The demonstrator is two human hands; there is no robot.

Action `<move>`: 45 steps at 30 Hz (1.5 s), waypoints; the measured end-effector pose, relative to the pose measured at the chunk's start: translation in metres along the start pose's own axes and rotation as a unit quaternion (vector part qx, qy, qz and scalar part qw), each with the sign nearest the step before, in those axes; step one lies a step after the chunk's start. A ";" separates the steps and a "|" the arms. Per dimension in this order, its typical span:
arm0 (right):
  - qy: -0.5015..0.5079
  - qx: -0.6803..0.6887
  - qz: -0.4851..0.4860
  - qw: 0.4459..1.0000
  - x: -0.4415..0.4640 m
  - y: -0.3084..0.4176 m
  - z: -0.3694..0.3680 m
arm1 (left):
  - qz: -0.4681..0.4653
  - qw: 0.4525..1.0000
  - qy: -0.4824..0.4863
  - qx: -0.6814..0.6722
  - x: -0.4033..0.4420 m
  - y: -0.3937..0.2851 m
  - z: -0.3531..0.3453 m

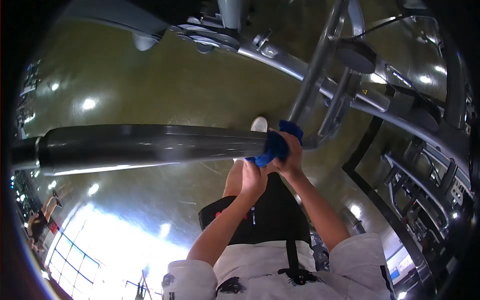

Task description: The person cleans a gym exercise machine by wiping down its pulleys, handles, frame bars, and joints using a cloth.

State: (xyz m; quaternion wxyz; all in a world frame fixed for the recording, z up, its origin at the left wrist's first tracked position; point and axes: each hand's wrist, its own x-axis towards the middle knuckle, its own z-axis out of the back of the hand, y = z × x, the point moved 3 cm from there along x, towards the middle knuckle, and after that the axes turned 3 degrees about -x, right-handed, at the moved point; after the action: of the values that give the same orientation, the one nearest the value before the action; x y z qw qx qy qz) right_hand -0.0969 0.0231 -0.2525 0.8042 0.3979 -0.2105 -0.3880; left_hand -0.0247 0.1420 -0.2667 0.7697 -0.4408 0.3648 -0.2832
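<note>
A blue cloth (276,149) is wrapped around the right-hand end of a thick grey metal tube (155,143), part of a gym machine's frame. My right hand (291,152) grips the cloth from the right side, its fingers curled around the bend of the tube. Just to the left, my left hand (253,175) is closed at the cloth's lower edge, under the tube. Part of the cloth is hidden behind my fingers and the tube.
Grey machine bars (320,65) rise beyond my hands, with a round dark disc (356,56) on them. More gym equipment (420,185) stands at the right. My white shoe (259,124) is on the shiny floor (150,85). Another person (40,222) is at the far left.
</note>
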 end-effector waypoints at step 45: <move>0.385 0.268 -0.081 0.879 0.098 0.070 -0.039 | -0.090 0.869 -0.407 -0.266 0.057 -0.096 0.066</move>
State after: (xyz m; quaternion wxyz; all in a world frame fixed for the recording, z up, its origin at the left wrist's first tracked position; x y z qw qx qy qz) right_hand 0.0197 -0.0094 -0.2164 0.6503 0.7319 0.0526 -0.1968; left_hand 0.0502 0.0864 -0.1765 0.6750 -0.7357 0.0398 -0.0391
